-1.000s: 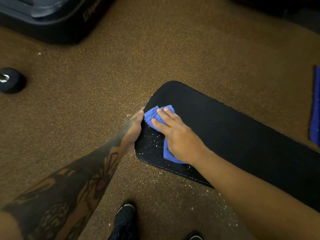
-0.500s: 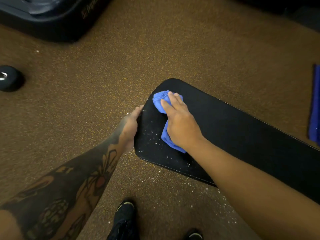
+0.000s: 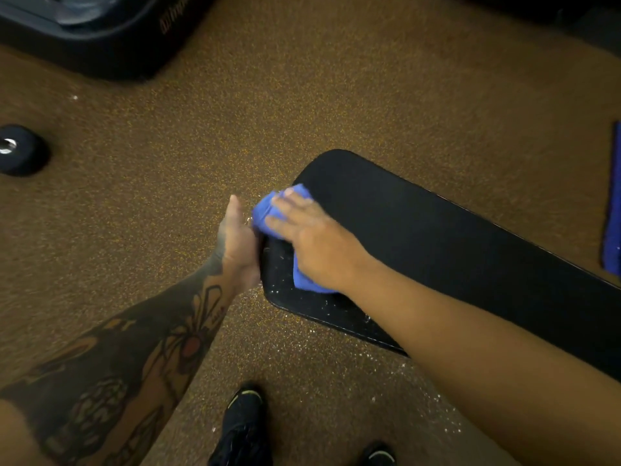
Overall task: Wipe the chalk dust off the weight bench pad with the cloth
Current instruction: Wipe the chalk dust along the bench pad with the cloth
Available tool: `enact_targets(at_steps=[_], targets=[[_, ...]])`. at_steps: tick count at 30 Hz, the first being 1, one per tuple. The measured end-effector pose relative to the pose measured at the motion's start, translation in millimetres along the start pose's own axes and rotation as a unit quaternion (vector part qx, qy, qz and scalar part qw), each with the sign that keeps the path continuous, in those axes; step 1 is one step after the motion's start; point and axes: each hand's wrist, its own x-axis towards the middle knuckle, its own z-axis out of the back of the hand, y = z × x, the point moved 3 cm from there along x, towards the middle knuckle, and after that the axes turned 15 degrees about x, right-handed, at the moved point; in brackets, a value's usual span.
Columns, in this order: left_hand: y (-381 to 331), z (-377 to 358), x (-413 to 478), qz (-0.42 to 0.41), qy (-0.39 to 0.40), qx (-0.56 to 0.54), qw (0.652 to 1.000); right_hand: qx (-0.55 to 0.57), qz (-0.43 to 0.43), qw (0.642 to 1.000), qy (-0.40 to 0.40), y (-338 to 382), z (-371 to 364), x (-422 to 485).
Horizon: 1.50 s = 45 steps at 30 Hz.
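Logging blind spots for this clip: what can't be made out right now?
Head view:
- Left hand: fingers hidden past the end of the bench pad.
- Pad under the cloth: covered by cloth and right hand.
- Blue strip: cut off by the right edge.
- Lettering on the black equipment: blurred.

The right hand (image 3: pixel 312 240) (motion-blurred) covers most of the cloth (image 3: pixel 260 215); the bench pad (image 3: pixel 437 237) runs off the right edge.

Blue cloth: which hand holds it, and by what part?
The right hand presses flat on the cloth's middle; the left hand touches the pad's end.
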Motion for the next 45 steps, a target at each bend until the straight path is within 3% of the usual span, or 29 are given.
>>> enact_targets(at_steps=[2,7,9,12,13,17,19,21,23,28,30,32,34,39,41,43,45], targets=[[-0.5,4.1,-1.1,0.002,0.005,0.001,1.0,-0.004,0.04,0.998,0.046,-2.3,0.2,-1.9],[2.0,13.6,1.0,0.016,0.034,0.024,0.999,-0.023,-0.116,0.99,-0.071,-25.1,24.3,13.3],[1.2,12.6,0.7,0.015,0.025,0.023,0.999,-0.01,-0.042,0.998,-0.04,-6.5,9.4,5.8],[0.2,13.4,0.7,0.011,0.022,0.0,1.0,-0.002,0.065,0.995,0.076,5.0,-3.1,-15.2],[-0.2,14.1,0.3,0.013,0.029,0.0,1.0,0.0,0.065,0.996,0.068,-1.2,4.8,-14.2],[-0.7,15.7,0.3,0.034,0.076,0.037,0.996,-0.023,-0.065,0.997,-0.025,-27.5,31.3,-5.0],[-1.9,14.4,-0.3,0.035,0.073,0.036,0.996,-0.022,-0.027,0.999,-0.008,-15.5,22.3,-8.8],[-3.5,13.1,-0.2,0.031,0.051,0.02,0.998,-0.007,0.06,0.996,0.069,2.6,4.2,-23.8],[-5.9,11.8,-0.2,0.037,0.049,0.016,0.998,0.007,0.09,0.987,0.133,8.5,-2.1,-37.1],[-9.8,7.4,-3.0,0.029,0.089,0.071,0.993,0.0,-0.058,0.998,0.001,-12.3,17.0,-27.8],[-10.0,6.0,-3.2,0.036,0.087,0.055,0.994,0.002,-0.01,1.0,0.003,5.9,7.7,-33.2],[-8.0,6.7,-2.5,0.04,0.096,0.033,0.994,-0.01,0.106,0.99,0.09,27.3,-9.7,-51.3],[-7.3,6.3,-3.5,0.039,0.116,0.046,0.991,-0.032,0.145,0.978,0.144,27.2,-10.2,-61.6],[-11.0,0.5,-7.9,0.022,0.109,0.095,0.989,-0.018,-0.05,0.999,-0.007,-2.5,14.0,-50.8],[-10.9,-2.9,-8.3,0.023,0.112,0.087,0.99,-0.022,0.022,0.999,0.035,14.7,2.3,-61.2],[-8.6,-3.6,-5.4,0.02,0.107,0.09,0.99,-0.03,0.109,0.983,0.144,29.2,-11.5,-78.1],[-8.0,-6.2,-4.4,0.018,0.099,0.115,0.988,-0.026,0.125,0.979,0.159,23.6,-8.3,-82.9]])
